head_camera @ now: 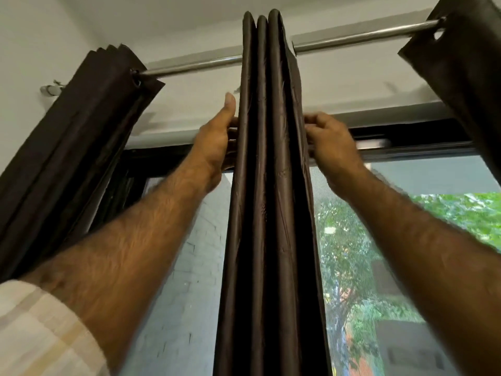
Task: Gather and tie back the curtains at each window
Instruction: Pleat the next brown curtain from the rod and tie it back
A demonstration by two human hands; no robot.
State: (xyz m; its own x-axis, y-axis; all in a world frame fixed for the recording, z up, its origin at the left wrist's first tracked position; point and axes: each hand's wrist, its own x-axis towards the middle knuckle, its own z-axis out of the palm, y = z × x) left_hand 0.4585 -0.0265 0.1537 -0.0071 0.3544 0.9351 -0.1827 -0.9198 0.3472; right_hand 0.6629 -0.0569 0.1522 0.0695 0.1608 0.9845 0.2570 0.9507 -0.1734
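Left hand [217, 139]: pressed against the left flank of the middle curtain [267, 213], thumb raised straight along the outer fold, fingers curled into the fabric; grips the bundle.
Right hand [329, 143]: on the opposite flank of the middle curtain, fingertips pinching its right edge; the exact hold is blurred, probably a pinch of the outermost pleat.
Middle curtain: dark brown, drawn into tight upright pleats, hanging from the rod [360, 39] in front of the window [379, 267]; not yet tied.
Left curtain [89, 126]: left of the middle curtain, bunched at the rod's end near the bracket.
Right curtain [466, 63]: right of the middle curtain, bunched high on the rod.
Tie-back: none in view.
Step in hand: squaring the pleats near the top of the middle curtain.
Handling advice: squeeze both flanks evenly, keep folds parallel, run the hands down without letting the slick fabric fan out, then bind.
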